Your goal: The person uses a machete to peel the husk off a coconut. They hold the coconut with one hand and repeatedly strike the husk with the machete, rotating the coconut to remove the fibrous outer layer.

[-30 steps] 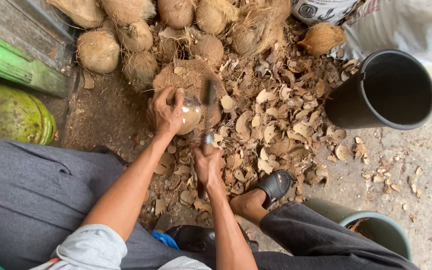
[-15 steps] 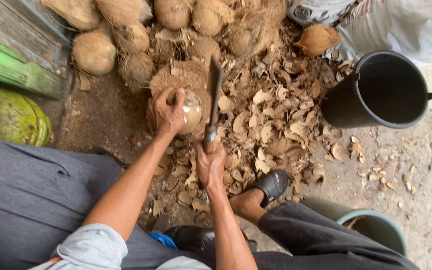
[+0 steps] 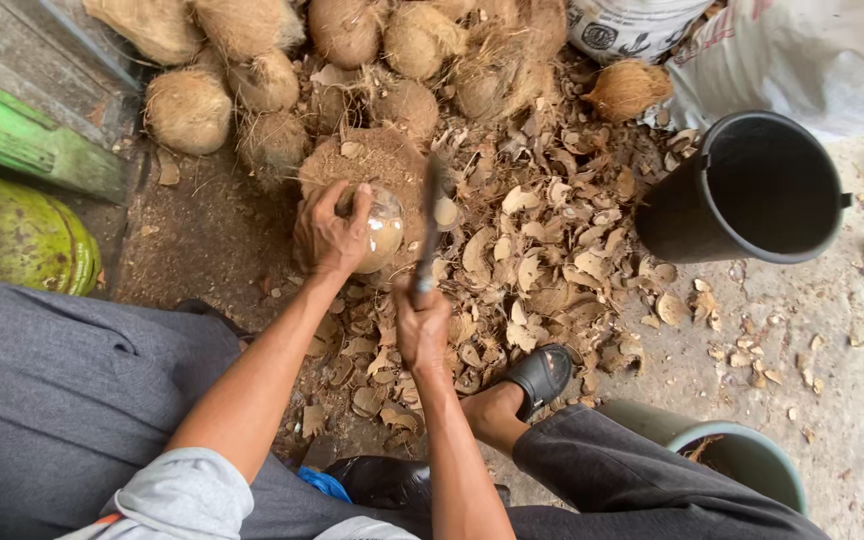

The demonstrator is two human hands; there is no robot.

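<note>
A pale, partly peeled coconut (image 3: 384,232) sits on a husk-covered mound in the middle of the scene, among brown shell chips (image 3: 542,260). The left hand (image 3: 330,232) cups it from the left, fingers curled and pressed around its top, forearm stretched forward. The right hand (image 3: 422,325), just nearer, is fisted tight on the handle of a long knife (image 3: 428,225), blade pointing away beside the coconut. Whole husked coconuts (image 3: 252,90) lie farther off; a black bucket (image 3: 752,190) stands to the right.
</note>
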